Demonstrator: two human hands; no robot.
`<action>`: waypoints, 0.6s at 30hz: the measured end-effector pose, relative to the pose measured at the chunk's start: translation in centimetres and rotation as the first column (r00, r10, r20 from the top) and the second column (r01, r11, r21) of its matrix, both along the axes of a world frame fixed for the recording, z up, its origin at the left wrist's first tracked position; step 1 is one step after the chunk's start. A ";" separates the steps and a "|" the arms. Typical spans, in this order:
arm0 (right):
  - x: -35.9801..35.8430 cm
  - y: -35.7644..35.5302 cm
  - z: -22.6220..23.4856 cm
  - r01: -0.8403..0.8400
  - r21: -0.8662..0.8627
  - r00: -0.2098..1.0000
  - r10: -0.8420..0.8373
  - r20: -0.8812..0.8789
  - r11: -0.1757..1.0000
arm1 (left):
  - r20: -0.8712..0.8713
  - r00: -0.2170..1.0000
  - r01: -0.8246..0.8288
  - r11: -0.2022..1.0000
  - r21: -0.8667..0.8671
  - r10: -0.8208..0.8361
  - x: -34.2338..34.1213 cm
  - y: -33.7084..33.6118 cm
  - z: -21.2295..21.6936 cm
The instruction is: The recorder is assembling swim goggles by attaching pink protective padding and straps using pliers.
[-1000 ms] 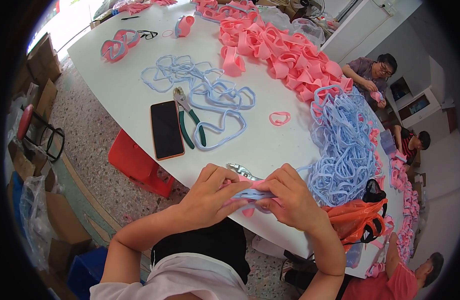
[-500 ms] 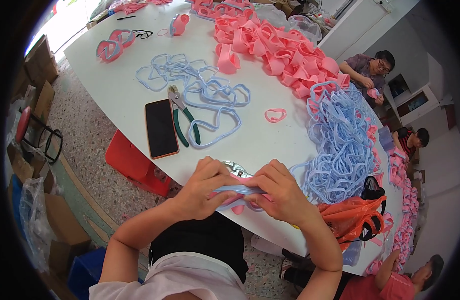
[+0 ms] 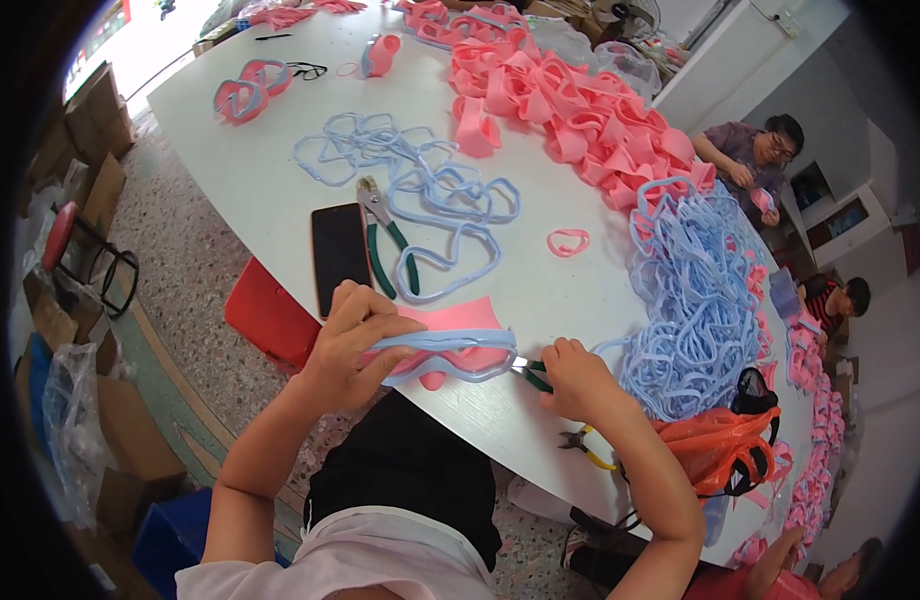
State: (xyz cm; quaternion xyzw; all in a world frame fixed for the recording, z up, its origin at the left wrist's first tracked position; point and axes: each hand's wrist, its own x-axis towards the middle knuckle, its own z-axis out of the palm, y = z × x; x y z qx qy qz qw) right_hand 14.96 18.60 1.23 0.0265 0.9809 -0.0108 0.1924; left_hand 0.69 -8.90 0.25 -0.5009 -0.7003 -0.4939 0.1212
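Observation:
My left hand [image 3: 345,350] is closed on the left end of a pink goggle-shaped piece [image 3: 458,316] with a pale blue rim, held over the table's near edge. Against the piece's right end are the silver jaws of a pair of green-handled pliers [image 3: 536,377]. Closed fingers of my right hand [image 3: 580,382] wrap the plier handles; how far the jaws are apart is too small to tell. Beyond the piece lie a loose pale blue loop [image 3: 467,276], a second pair of green-handled pliers [image 3: 385,245] and a dark phone [image 3: 339,250].
A large pile of pink pieces [image 3: 590,125] and a heap of pale blue strips [image 3: 690,300] line the right side of the white table [image 3: 540,190]. Yellow-handled cutters [image 3: 590,447] lie near an orange plastic bag [image 3: 715,448]. A red stool [image 3: 270,318] stands below the edge. Other people sit at the right.
My right hand has left the piece, moved right and now holds the pliers against its end. My left hand has shifted left with the piece, which shows more fully. The view has shifted slightly.

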 end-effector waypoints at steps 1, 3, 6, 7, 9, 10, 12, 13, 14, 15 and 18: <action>-0.1 -0.3 0.1 0.041 0.091 0.998 -0.044 0.035 0.995 | 0.015 1.000 0.013 1.000 0.010 -0.014 0.0 -0.1 0.0; -0.1 0.1 -1.4 0.121 0.121 0.993 -0.120 -0.017 0.985 | 0.017 1.000 0.024 0.999 0.021 -0.024 -0.1 -0.3 0.1; 0.1 1.6 -0.9 0.267 0.089 0.957 -0.252 -0.144 0.960 | 0.001 0.999 0.032 0.999 0.014 -0.032 -0.4 -0.7 0.5; 0.4 1.9 -0.1 0.329 0.023 0.925 -0.317 -0.211 0.944 | 0.004 1.000 0.026 1.000 0.015 -0.026 -0.4 -0.7 0.6; 0.5 2.1 2.0 0.223 -0.108 0.899 -0.247 -0.362 0.969 | -0.021 0.999 0.050 0.999 0.015 -0.049 -0.6 -0.8 0.7; 0.5 1.9 3.1 0.104 -0.216 0.834 -0.204 -0.512 0.971 | -0.021 0.999 0.045 0.999 0.014 -0.044 -0.7 -0.8 0.7; 0.2 0.3 5.3 0.047 -0.200 0.829 -0.150 -0.539 0.979 | -0.030 0.997 0.072 0.997 0.006 -0.072 -0.8 -0.5 0.5; 0.2 -0.6 6.4 -0.006 -0.181 0.820 -0.099 -0.564 0.983 | -0.032 0.997 0.071 0.997 0.007 -0.071 -0.9 -0.4 0.6; 0.2 -1.3 7.0 -0.006 -0.184 0.820 -0.101 -0.563 0.983 | -0.044 0.996 0.080 0.997 0.004 -0.079 -0.9 -0.4 0.6; 0.1 -1.9 7.6 -0.031 -0.062 0.826 -0.010 -0.564 0.998 | -0.056 0.995 0.087 0.996 0.000 -0.087 -1.0 -0.3 0.6; 0.3 -2.5 8.3 -0.059 0.129 0.827 0.121 -0.549 0.990 | -0.071 0.993 0.100 0.995 0.022 -0.098 -0.8 0.1 0.8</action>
